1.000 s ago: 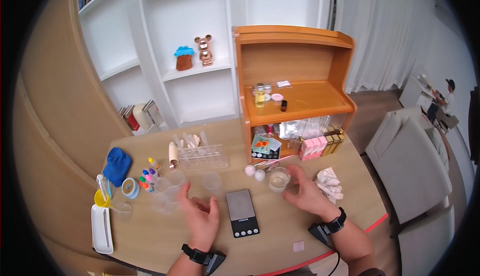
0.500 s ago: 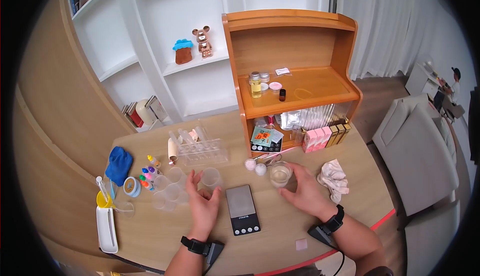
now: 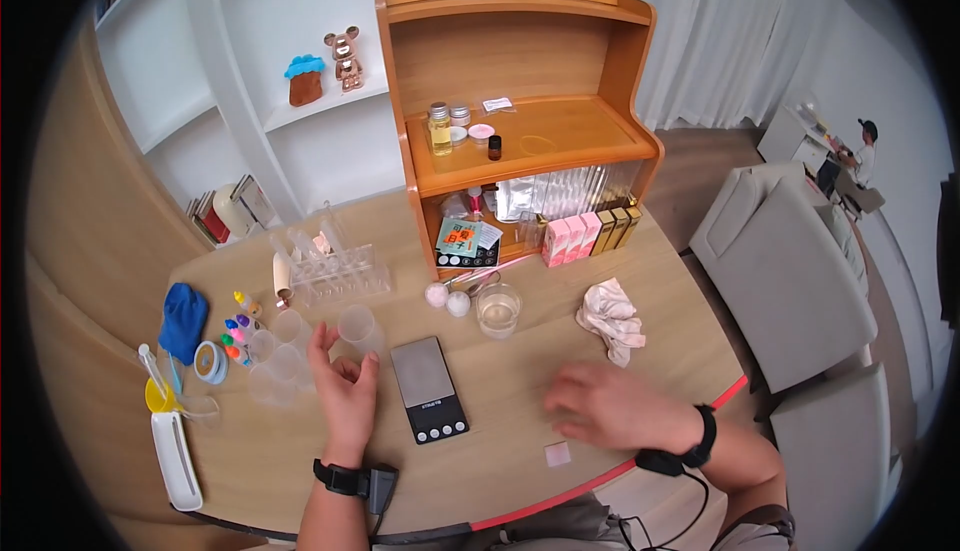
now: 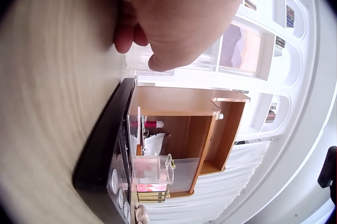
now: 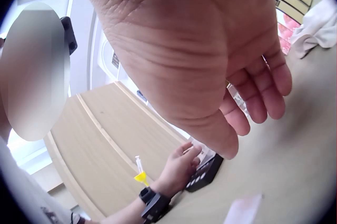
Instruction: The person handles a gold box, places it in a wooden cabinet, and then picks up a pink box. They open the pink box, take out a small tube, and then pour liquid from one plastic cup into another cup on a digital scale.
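The left hand [image 3: 345,391] rests with relaxed, slightly bent fingers beside a clear plastic cup [image 3: 361,328], left of the black digital scale [image 3: 428,388]; whether it touches the cup is unclear. Over the table's right part, the right hand [image 3: 610,403] hangs with loose fingers and holds nothing, just above a small pink square [image 3: 557,454]. A glass beaker of clear liquid [image 3: 498,311] stands behind the scale. In the right wrist view the right hand [image 5: 195,61] has loosely bent, spread fingers; the left wrist view shows the left hand [image 4: 174,13] near the scale [image 4: 105,155].
An orange-brown wooden shelf [image 3: 520,151] stands at the back with bottles and boxes. A crumpled cloth [image 3: 611,319] lies right of the beaker. Several clear cups, small colour bottles, a test-tube rack [image 3: 345,276], a blue cloth [image 3: 182,321] and a white tray [image 3: 176,461] are on the left.
The right hand has let go of the beaker and moved back toward the table's front edge. The beaker now stands by itself. The left hand stays near the cups. The head view has shifted.
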{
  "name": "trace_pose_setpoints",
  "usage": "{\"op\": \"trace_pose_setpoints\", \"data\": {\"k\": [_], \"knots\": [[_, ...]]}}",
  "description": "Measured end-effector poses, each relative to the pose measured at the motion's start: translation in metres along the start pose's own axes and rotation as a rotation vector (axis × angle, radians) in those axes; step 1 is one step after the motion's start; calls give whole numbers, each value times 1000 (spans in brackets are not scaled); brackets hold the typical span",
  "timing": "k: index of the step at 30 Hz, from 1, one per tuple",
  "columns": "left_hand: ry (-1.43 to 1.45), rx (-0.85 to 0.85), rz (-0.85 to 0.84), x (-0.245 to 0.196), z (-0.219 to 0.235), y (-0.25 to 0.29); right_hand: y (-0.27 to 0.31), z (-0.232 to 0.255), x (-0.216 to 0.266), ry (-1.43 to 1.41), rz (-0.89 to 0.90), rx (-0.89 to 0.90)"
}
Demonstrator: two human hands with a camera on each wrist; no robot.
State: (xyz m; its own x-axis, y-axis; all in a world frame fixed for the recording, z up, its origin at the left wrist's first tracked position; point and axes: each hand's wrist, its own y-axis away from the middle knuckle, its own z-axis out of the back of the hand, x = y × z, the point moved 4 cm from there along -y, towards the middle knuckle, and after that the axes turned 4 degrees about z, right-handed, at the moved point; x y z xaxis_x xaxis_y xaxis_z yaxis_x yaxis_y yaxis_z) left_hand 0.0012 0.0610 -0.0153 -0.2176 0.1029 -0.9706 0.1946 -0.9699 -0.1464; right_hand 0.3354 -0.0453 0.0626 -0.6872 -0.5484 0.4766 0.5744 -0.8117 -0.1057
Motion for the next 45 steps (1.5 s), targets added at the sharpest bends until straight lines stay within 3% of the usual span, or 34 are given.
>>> {"op": "trace_pose_setpoints", "data": {"k": [2, 13, 15, 16, 18, 19, 21, 24, 25, 27, 31, 33, 34, 37, 38, 43, 45], "knots": [[-7, -4, -16, 3, 1, -1, 16, -7, 14, 21, -11, 76], [-27, 26, -54, 1, 0, 4, 29, -36, 20, 120, 91, 34], [-52, 25, -52, 5, 1, 2, 26, -17, 0, 65, 44, -169], [-46, 27, -60, 6, 1, 2, 23, -8, -10, 74, 43, -175], [-54, 26, -70, 8, 1, 1, 18, 22, -40, 43, -207, -383], [-46, 23, -77, 7, 0, 2, 13, 32, -51, 53, -203, -387], [-69, 22, -51, 5, 1, 2, 5, 52, -78, 72, -371, -583], [-89, 9, -64, 11, 2, 1, -17, 55, -104, 41, -390, -646], [-89, -7, -66, 10, 3, 2, -23, 53, -110, 40, -373, -643], [-108, 1, -68, 9, 3, 2, -31, 49, -115, 359, -396, -638], [-99, 10, -76, 7, 1, 4, -50, 47, -83, 361, -367, -602], [-85, -18, -73, 10, -1, 4, -63, 36, -72, -22, -354, -701], [-82, -9, -88, 9, -1, 3, -68, 25, -79, -133, -377, -656], [-68, 0, -51, 1, -1, 4, -82, 1, -87, -297, -272, -664], [-72, -9, -78, 2, -2, 3, -83, -6, -90, -371, -313, -565], [-118, 13, -58, -1, -3, -3, -77, -18, -72, -403, -251, -476], [-137, 12, -43, 0, -6, -9, -75, -26, -68, -424, -256, -362]]}}
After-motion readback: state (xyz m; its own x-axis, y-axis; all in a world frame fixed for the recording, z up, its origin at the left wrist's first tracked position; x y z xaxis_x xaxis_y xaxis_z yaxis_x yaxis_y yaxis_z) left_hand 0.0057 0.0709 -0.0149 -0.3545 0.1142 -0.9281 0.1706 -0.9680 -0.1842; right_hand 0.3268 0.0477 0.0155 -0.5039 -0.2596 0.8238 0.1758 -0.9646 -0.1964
